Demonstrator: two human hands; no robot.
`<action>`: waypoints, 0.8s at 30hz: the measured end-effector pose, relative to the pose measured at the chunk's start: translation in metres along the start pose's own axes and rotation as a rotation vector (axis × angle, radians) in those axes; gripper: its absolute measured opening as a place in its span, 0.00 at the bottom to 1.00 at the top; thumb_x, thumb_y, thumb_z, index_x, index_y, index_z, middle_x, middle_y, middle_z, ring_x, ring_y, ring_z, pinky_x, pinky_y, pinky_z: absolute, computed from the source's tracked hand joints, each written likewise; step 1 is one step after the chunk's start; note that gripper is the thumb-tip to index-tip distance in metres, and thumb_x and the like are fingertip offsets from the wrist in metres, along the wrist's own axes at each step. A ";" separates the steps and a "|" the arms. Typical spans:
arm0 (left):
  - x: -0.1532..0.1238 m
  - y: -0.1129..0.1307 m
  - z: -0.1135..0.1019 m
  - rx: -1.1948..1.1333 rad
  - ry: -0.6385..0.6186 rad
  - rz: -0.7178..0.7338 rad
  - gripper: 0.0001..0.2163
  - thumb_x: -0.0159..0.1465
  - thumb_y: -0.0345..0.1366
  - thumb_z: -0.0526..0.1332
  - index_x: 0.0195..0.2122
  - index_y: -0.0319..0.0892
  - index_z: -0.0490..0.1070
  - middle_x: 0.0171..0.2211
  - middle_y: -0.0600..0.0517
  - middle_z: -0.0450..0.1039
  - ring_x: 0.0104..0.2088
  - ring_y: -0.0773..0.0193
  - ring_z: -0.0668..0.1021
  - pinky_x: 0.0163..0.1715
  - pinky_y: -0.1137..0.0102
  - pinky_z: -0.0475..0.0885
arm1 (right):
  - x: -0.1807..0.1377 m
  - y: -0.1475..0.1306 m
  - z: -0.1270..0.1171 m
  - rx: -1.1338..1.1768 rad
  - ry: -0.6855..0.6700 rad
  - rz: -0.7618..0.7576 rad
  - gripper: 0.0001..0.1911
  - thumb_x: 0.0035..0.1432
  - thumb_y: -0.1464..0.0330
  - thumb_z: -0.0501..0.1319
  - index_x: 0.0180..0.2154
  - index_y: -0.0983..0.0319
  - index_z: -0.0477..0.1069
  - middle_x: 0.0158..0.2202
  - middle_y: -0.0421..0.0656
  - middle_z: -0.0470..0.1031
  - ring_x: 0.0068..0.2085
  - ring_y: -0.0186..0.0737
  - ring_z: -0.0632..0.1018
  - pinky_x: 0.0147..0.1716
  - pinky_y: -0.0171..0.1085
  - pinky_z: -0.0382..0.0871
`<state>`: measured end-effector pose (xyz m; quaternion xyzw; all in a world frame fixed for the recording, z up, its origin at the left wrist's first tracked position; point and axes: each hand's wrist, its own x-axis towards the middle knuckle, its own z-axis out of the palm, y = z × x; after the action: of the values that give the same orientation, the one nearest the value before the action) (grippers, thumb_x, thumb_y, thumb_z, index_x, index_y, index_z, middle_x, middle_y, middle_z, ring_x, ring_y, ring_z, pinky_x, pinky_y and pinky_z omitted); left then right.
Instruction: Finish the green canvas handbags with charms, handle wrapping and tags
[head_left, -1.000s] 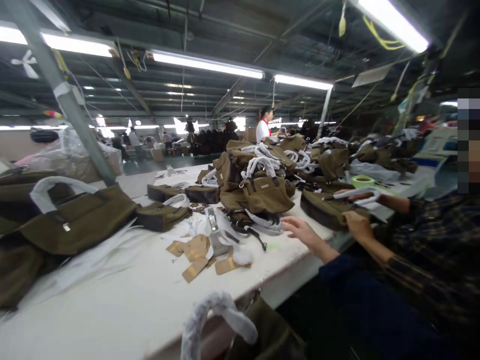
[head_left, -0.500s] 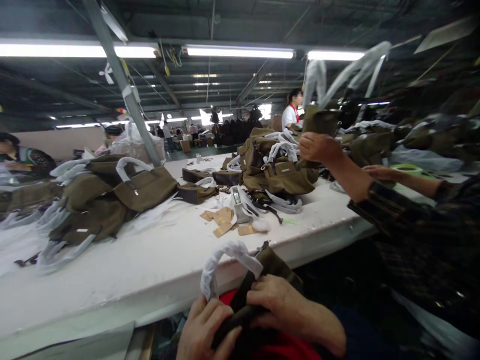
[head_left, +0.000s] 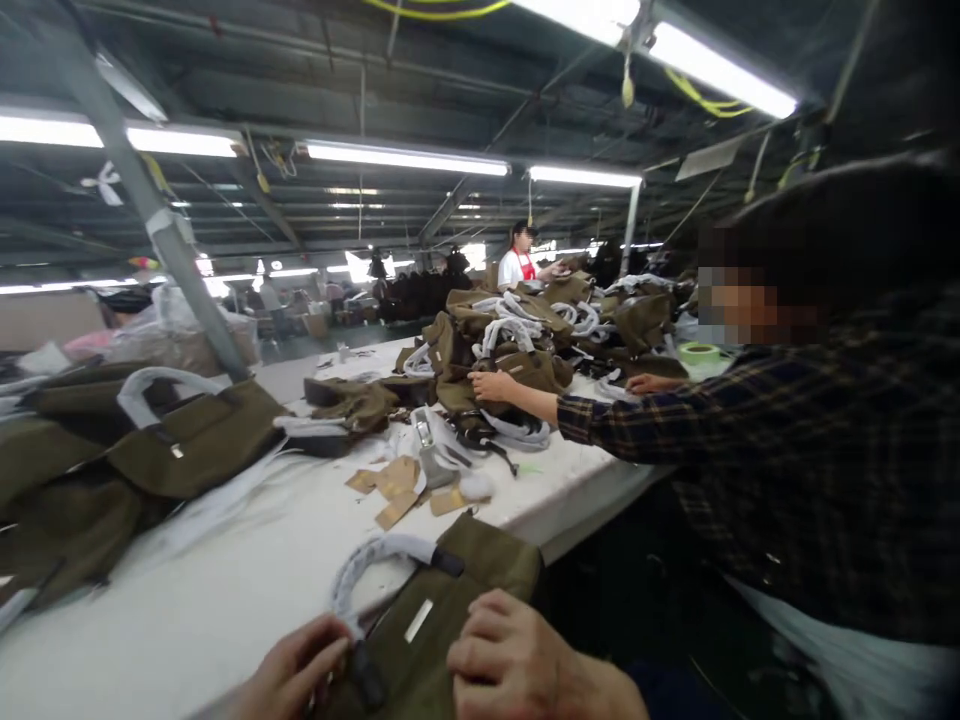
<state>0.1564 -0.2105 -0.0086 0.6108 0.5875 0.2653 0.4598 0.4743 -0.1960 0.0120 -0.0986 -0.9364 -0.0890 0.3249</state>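
An olive-green handbag [head_left: 429,610] is held low in front of me, at the table's near edge. Its front faces up, showing a small pale plate and a handle [head_left: 367,560] wrapped in white padding. My left hand [head_left: 300,665] is closed at the bag's left edge, by the dark lower end of the handle. With curled fingers, my right hand [head_left: 525,660] grips the right side of the bag. The bag's bottom is hidden by my hands and the frame edge.
Similar bags [head_left: 195,440] lie heaped on the white table [head_left: 247,580] at left. Another pile [head_left: 540,370] stands farther back, near tan card pieces [head_left: 394,485] and a grey tape dispenser [head_left: 431,455]. A co-worker in a plaid sleeve [head_left: 637,425] reaches in from the right, beside green tape [head_left: 697,353].
My view has swung right. The bag in my hands now shows its front plate. The co-worker's raised bag is no longer held up, and that person now leans over the table, hand at the pile.
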 end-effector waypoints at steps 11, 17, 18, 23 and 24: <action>-0.005 -0.025 0.003 -0.145 0.023 -0.194 0.23 0.56 0.60 0.63 0.30 0.42 0.77 0.35 0.49 0.79 0.41 0.53 0.77 0.43 0.64 0.72 | -0.017 -0.011 -0.002 0.100 0.109 0.052 0.09 0.63 0.77 0.56 0.36 0.60 0.73 0.37 0.42 0.79 0.36 0.37 0.75 0.49 0.43 0.70; -0.010 0.006 0.019 -0.384 -0.108 -0.262 0.23 0.57 0.54 0.66 0.40 0.38 0.81 0.39 0.46 0.82 0.40 0.51 0.80 0.47 0.61 0.73 | -0.042 -0.018 0.031 0.175 0.119 0.001 0.10 0.64 0.78 0.54 0.34 0.61 0.70 0.33 0.42 0.76 0.34 0.36 0.74 0.44 0.41 0.70; -0.008 0.015 0.020 -0.418 -0.101 -0.258 0.22 0.58 0.53 0.67 0.41 0.38 0.81 0.39 0.45 0.83 0.39 0.52 0.81 0.45 0.63 0.74 | -0.047 -0.017 0.038 0.183 0.111 -0.001 0.10 0.64 0.77 0.54 0.34 0.62 0.70 0.32 0.42 0.75 0.34 0.37 0.74 0.43 0.41 0.69; 0.000 0.048 0.015 -0.458 0.007 -0.187 0.19 0.61 0.48 0.67 0.44 0.38 0.81 0.36 0.48 0.83 0.34 0.59 0.81 0.36 0.70 0.74 | -0.068 -0.010 0.061 0.242 -0.091 0.110 0.08 0.65 0.75 0.54 0.36 0.61 0.70 0.32 0.43 0.74 0.33 0.39 0.72 0.36 0.39 0.67; 0.001 0.050 0.016 -0.463 0.036 -0.186 0.18 0.61 0.48 0.66 0.45 0.39 0.80 0.36 0.49 0.83 0.34 0.59 0.81 0.36 0.71 0.74 | -0.069 -0.008 0.060 0.286 -0.148 0.186 0.06 0.64 0.74 0.56 0.37 0.60 0.71 0.35 0.44 0.75 0.35 0.40 0.73 0.37 0.40 0.68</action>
<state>0.1936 -0.2084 0.0277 0.4278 0.5729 0.3602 0.5992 0.4900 -0.1981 -0.0781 -0.1439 -0.9476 0.0829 0.2729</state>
